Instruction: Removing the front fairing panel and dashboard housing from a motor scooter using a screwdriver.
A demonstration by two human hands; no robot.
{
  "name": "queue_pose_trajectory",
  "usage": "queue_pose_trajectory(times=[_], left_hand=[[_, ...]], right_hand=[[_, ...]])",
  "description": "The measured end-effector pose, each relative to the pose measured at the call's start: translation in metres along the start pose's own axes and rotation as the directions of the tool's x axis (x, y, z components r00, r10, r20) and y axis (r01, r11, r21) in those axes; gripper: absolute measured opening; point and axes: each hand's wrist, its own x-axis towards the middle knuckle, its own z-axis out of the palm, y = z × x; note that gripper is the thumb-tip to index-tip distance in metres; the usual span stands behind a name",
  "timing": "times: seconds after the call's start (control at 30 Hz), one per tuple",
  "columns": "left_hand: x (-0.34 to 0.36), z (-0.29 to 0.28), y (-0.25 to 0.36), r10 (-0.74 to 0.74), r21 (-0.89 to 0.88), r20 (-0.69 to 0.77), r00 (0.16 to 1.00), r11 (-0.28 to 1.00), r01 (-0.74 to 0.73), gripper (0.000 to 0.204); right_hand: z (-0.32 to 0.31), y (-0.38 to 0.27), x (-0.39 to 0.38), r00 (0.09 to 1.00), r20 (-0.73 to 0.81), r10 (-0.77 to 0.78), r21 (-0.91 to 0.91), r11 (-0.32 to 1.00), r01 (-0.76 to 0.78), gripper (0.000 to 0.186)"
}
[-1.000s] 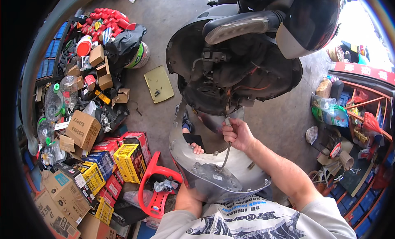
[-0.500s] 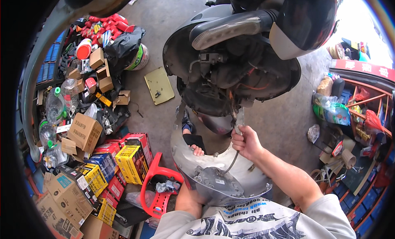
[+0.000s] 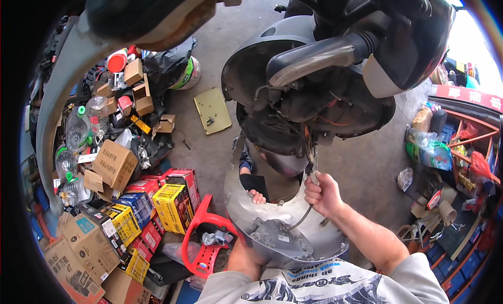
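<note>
A grey-white scooter front panel (image 3: 335,220) with a large opening rests in front of my body. My left arm passes behind it. The fingers of my left hand (image 3: 257,196) show in the opening, curled over its inner rim; the palm is hidden. My right hand (image 3: 323,195) is closed around the end of a grey cable (image 3: 304,218) that runs to the dark lamp housing (image 3: 283,238) on the panel. Just above this hand hang wires (image 3: 310,153) from the scooter's exposed dark front (image 3: 277,118). Fingers hide the cable's end.
A turn-signal mirror arm (image 3: 319,58) juts over the scooter. A yellowish tray (image 3: 212,110) with small parts lies on the floor. At left stand a red plastic stool (image 3: 201,217), yellow boxes (image 3: 174,208) and cardboard boxes (image 3: 114,162). A cluttered rack (image 3: 474,141) stands right.
The whole view has shifted, so the scooter and panel sit slightly farther right and lower. Both hands keep their grips, the right still on the cable beneath the wires.
</note>
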Motion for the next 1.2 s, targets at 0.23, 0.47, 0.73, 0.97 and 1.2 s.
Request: queue_pose_trajectory(times=[0.23, 0.47, 0.73, 0.97, 1.2], left_hand=[[0.014, -0.003, -0.010, -0.008, -0.021, 0.050, 0.999, 1.000, 0.009, 0.041], [0.016, -0.015, -0.009, -0.026, -0.034, 0.099, 0.995, 0.999, 0.029, 0.040], [0.008, -0.009, -0.033, 0.015, -0.071, 0.234, 0.972, 0.997, 0.002, 0.039], [-0.011, 0.065, -0.076, 0.235, 0.199, -0.348, 0.908, 0.964, -0.174, 0.030], [-0.052, -0.052, -0.015, 0.282, 0.372, -0.532, 0.798, 0.925, -0.079, 0.035]], right_hand=[[-0.028, 0.039, -0.030, 0.991, 0.127, 0.039, -0.061, 0.998, -0.032, 0.027], [-0.008, -0.001, -0.026, 0.999, -0.006, -0.039, -0.663, 0.748, 0.025, 0.036], [0.027, -0.019, -0.120, 0.941, 0.160, 0.297, -0.986, 0.089, 0.140, 0.050], [0.018, 0.019, -0.205, 0.933, 0.207, 0.295, -0.974, -0.026, 0.224, 0.053], [0.084, 0.131, -0.220, 0.962, 0.259, -0.088, -0.956, -0.165, 0.242, 0.024]])
